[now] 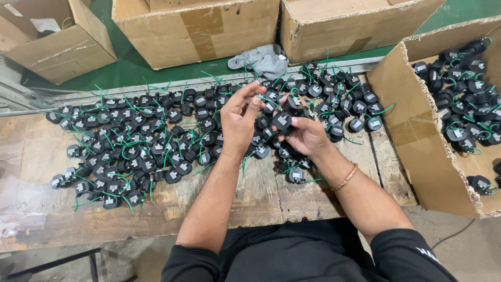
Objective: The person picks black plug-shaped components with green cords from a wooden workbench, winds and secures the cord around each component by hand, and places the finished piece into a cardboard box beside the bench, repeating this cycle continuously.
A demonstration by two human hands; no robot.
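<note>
Worn wooden workbench (62, 209) of scuffed planks, with pale paint stains toward its near-left corner. A broad heap of small black round parts with green wire leads (130, 146) lies directly on the boards, spreading left and right of the bench's middle. Beyond the heap, at the far edge, rests a crumpled grey cloth (261, 60). To the right of the heap, an open cardboard box (417, 136) overlaps the bench's right end, holding more of the same parts.

left hand (239, 121) raised, fingers spread, right hand (305, 134) curled, gripping
</note>
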